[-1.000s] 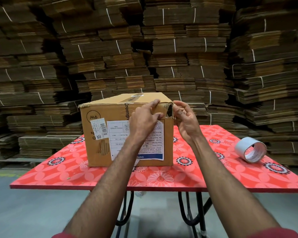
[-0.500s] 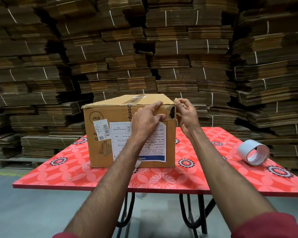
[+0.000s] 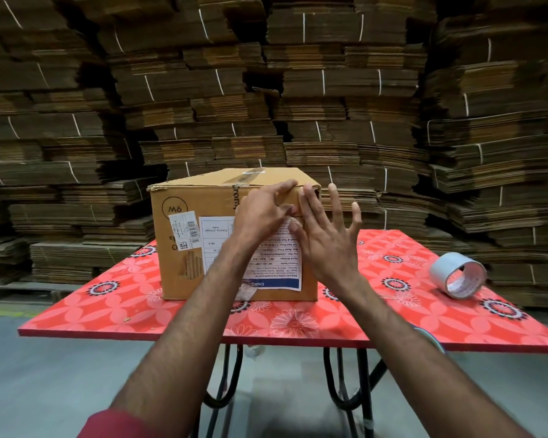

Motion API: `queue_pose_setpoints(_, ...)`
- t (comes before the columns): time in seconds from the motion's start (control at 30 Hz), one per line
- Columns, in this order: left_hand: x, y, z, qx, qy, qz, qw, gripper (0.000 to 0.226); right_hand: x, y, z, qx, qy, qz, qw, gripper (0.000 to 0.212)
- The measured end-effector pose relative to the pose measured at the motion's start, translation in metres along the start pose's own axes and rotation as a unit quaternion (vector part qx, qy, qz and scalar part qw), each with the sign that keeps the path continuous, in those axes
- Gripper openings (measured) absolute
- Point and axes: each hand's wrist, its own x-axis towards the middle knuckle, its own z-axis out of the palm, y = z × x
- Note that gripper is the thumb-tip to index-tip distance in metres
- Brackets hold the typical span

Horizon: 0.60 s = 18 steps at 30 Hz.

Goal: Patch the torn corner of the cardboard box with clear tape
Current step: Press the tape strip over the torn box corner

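Your brown cardboard box (image 3: 184, 248) sits on the red flower-patterned table (image 3: 108, 314). Your left hand (image 3: 260, 216) presses fingertips flat along its top right corner, gripping nothing. Your right hand (image 3: 326, 238) is spread open, forefinger on that corner edge. The grey tape roll (image 3: 456, 275) lies well off right.

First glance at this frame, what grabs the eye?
The cardboard box at the middle of the red floral table, with the left hand and right hand pressing at its upper right corner. A tape roll lies at the table's right; flattened cardboard stacks fill the background.
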Motion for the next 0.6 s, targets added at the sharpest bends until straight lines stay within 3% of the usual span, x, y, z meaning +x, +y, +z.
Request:
queue_pose_setpoints(0.37,0.004,-0.006,0.001,0.016,0.001,0.017,1.0,0.054,-0.049,-0.009,0.007,-0.026,-0.084,0.014,0.996,0.079)
queue_pose_setpoints(0.6,0.003,-0.005,0.003,0.011,0.007,0.025,1.0,0.055,-0.074,0.002,-0.006,-0.018,-0.108,-0.001,0.994,0.072)
